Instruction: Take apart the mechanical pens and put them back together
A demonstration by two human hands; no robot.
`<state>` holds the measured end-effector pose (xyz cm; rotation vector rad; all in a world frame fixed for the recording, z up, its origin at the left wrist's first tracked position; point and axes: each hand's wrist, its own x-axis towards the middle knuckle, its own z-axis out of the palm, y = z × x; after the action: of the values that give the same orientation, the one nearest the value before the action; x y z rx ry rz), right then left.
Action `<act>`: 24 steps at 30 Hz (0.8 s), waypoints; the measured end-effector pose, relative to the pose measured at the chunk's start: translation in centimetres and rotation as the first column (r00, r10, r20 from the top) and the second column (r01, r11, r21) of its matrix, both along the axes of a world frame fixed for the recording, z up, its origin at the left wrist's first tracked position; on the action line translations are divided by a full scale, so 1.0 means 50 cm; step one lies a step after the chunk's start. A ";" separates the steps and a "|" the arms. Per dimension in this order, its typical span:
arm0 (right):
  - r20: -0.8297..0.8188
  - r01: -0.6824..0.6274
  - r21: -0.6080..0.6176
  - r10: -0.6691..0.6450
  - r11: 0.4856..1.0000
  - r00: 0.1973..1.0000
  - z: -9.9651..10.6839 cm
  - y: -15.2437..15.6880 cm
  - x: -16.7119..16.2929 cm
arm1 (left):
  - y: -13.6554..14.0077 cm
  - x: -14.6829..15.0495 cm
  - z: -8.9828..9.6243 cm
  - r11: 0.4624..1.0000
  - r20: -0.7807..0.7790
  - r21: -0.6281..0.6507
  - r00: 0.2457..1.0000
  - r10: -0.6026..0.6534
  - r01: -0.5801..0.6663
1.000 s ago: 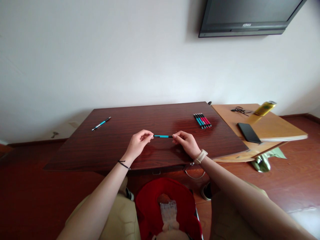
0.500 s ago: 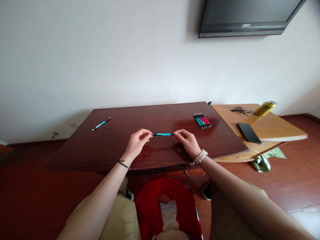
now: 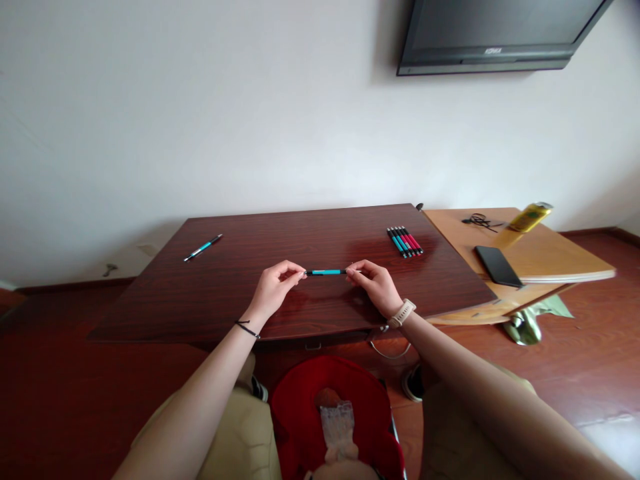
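A blue pen with black ends (image 3: 326, 272) lies level between my two hands, above the middle of the dark wooden table (image 3: 300, 233). My left hand (image 3: 276, 287) pinches its left end between thumb and fingers. At the other end, my right hand (image 3: 373, 285) pinches the tip the same way; the fingers hide that tip. To the right, several blue and red pens (image 3: 405, 242) lie side by side in a slanting row. Another blue pen (image 3: 203, 247) rests alone toward the table's left side.
A lower light-wood table (image 3: 560, 257) adjoins on the right, bearing a black phone (image 3: 498, 265), a dark cable (image 3: 481, 221) and a yellow can (image 3: 531, 217). A television (image 3: 493, 40) hangs on the wall. A red seat (image 3: 295, 400) shows between my legs.
Both hands and the held pen have dropped very slightly toward me, the pen staying level. The other pens have not moved.
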<state>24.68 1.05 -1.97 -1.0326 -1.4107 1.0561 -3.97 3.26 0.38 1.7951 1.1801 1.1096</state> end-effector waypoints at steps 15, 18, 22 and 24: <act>-0.029 -0.003 -0.008 0.003 1.000 1.000 -0.002 0.002 -0.002 | 0.000 -0.001 0.009 1.000 0.023 0.012 1.000 0.006 -0.007; -0.052 0.004 -0.009 -0.004 1.000 0.999 -0.005 0.003 -0.002 | -0.003 0.003 0.012 1.000 0.039 -0.007 0.999 0.009 -0.009; -0.058 0.013 0.002 -0.012 1.000 0.998 -0.008 0.003 -0.001 | -0.008 0.011 0.003 0.996 0.079 -0.073 0.995 -0.053 0.059; -0.062 0.005 0.006 -0.004 1.000 0.998 -0.006 0.000 -0.001 | -0.009 0.016 -0.002 0.994 0.074 -0.070 0.995 -0.074 0.079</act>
<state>24.62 1.07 -2.26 -0.9901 -1.3608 1.0708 -3.18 2.84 0.28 1.7170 1.0867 1.0646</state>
